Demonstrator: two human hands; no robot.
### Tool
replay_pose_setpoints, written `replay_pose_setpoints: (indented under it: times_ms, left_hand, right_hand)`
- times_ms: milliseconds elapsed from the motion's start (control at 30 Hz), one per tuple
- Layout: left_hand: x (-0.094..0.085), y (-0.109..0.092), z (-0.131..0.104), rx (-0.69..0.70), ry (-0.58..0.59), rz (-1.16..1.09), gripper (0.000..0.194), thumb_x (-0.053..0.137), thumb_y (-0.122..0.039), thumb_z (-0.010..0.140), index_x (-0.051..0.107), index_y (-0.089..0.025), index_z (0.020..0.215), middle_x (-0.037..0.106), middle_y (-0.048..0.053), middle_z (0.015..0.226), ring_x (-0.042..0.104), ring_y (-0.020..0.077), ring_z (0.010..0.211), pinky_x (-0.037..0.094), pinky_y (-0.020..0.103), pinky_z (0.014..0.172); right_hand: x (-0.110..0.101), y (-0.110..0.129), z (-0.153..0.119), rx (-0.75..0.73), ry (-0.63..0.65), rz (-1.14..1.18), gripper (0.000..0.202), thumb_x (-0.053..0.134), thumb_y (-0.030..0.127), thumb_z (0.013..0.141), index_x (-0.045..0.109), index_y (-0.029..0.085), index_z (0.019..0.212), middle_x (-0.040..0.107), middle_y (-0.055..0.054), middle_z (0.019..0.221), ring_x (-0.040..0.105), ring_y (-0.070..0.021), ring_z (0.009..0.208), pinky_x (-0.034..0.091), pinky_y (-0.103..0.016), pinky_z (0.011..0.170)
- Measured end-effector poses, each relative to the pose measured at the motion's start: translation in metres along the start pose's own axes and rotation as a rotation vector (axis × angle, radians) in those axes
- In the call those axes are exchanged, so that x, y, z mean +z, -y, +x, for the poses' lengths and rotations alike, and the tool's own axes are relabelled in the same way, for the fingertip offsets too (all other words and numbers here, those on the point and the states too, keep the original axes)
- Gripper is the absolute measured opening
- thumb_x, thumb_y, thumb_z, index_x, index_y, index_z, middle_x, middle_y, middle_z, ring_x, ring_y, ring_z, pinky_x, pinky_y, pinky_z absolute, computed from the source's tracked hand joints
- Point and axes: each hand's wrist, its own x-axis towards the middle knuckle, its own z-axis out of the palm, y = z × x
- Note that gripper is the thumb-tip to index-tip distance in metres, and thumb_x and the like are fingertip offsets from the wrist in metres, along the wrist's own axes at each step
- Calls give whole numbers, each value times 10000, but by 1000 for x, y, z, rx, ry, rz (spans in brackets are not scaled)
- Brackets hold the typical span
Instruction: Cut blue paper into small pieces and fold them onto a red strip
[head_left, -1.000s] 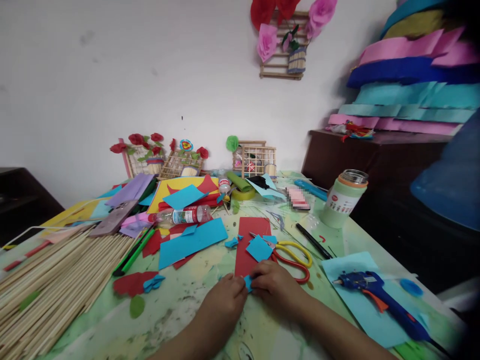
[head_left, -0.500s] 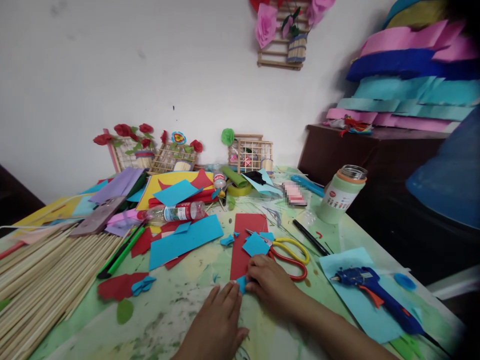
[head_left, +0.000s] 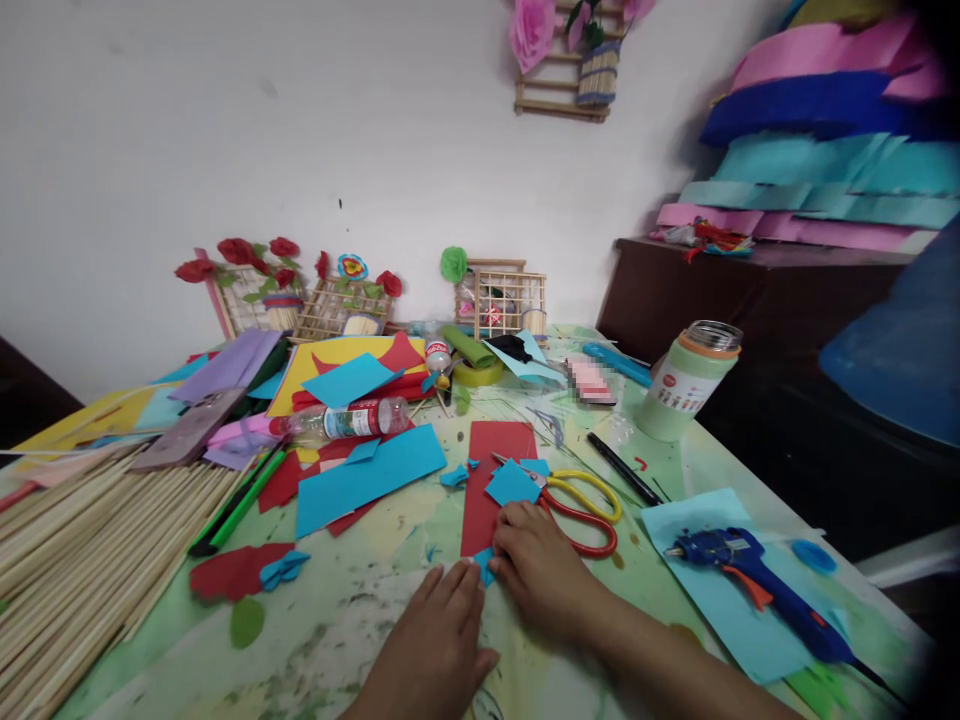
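A small piece of blue paper (head_left: pixel 485 566) lies between my hands at the near edge of a red paper strip (head_left: pixel 480 500). My left hand (head_left: pixel 435 630) rests flat on the table, fingers stretched out and its fingertips touching the left side of the blue piece. Curled fingers of my right hand (head_left: pixel 544 570) are closed on the right side of that piece, partly hiding it. Just beyond my right hand, scissors (head_left: pixel 577 510) with one yellow and one red handle lie on the red strip, a blue paper square (head_left: pixel 513 483) over their blades.
To the right, a blue glue gun (head_left: pixel 757 580) lies on light blue paper, near a black pen (head_left: pixel 622 468) and a green open bottle (head_left: pixel 686 385). Wooden sticks (head_left: pixel 97 560), a green cutter (head_left: pixel 240 500) and a plastic bottle (head_left: pixel 345 420) with blue card (head_left: pixel 375 480) are at left.
The camera view has tilted slightly. Both hands stay at the small blue paper piece, with only slight finger movement; the other things lie as before.
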Motion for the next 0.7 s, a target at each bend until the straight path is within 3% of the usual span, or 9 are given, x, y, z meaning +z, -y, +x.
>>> replay_pose_setpoints:
  times_ms: [300, 533, 700]
  left_hand:
    - [0, 2, -1, -19, -15, -5, 337, 471, -363, 870, 586, -135, 1091, 668, 85, 1114, 610, 211, 1023, 490, 341, 876]
    - [-1, -1, 0, 12, 48, 42, 364, 469, -305, 855, 540, -122, 1162, 667, 117, 1101, 606, 250, 1013, 484, 400, 848]
    - [3, -1, -2, -14, 98, 30, 364, 500, -295, 840, 523, -175, 1183, 638, 96, 1150, 577, 258, 1047, 463, 405, 868]
  right_hand:
    - [0, 1, 0, 1, 15, -4, 45, 555, 226, 838, 556, 192, 808, 533, -30, 977, 444, -187, 930, 327, -318, 821]
    - [0, 1, -1, 0, 10, -1, 30, 551, 216, 833, 554, 194, 812, 533, -34, 989, 444, -194, 936, 328, -327, 831]
    - [0, 1, -1, 9, 7, -8, 48, 554, 227, 829, 545, 193, 796, 528, -30, 972, 439, -188, 921, 333, -317, 810]
